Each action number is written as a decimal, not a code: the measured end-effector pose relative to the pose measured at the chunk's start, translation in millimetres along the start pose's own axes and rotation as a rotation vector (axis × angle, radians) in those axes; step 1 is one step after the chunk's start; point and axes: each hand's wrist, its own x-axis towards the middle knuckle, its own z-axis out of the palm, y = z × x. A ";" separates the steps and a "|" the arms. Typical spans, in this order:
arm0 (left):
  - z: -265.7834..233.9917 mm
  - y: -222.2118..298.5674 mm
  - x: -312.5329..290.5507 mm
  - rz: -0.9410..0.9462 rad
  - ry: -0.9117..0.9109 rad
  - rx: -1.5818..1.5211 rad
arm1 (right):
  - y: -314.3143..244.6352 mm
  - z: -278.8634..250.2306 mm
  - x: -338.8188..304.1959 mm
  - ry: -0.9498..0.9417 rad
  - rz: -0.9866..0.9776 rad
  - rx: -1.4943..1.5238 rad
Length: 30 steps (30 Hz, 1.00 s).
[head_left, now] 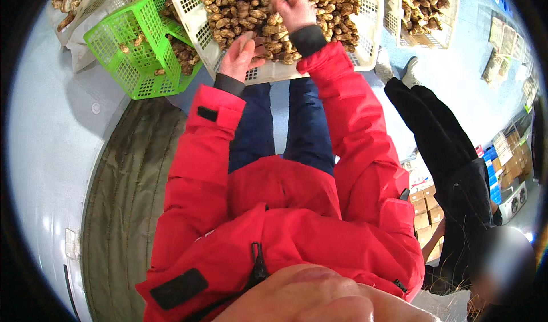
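A white perforated plastic crate (pixel 185 2) in front of me is heaped with brown, stubby mushrooms (pixel 240 8). My right hand (pixel 294 12) reaches over the middle of the heap. Its fingers are bent around a brown mushroom, slightly smeared by motion. Nearer the crate's front left corner, my left hand (pixel 238 60) hovers over the rim, palm turned inward. Its fingers are apart, and I see nothing held in them. Both arms wear red sleeves with dark cuffs.
A green plastic basket (pixel 134 53) with a few mushrooms stands left of the crate. Another mushroom crate (pixel 451 33) sits at the far right. A person in dark trousers (pixel 436 128) is close on my right. Cardboard boxes (pixel 425 208) are stacked beyond.
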 end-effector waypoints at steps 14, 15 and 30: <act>-110.5 64.2 -16.6 0.120 0.030 -0.358 | 102.6 -83.1 40.4 0.540 -0.147 -0.647; -137.7 78.2 -21.8 0.233 0.005 -0.462 | 116.8 -77.5 37.4 0.473 -0.168 -0.684; -16.2 10.1 7.6 -0.159 0.113 -0.246 | 78.5 -69.4 57.2 -0.006 -0.397 -0.897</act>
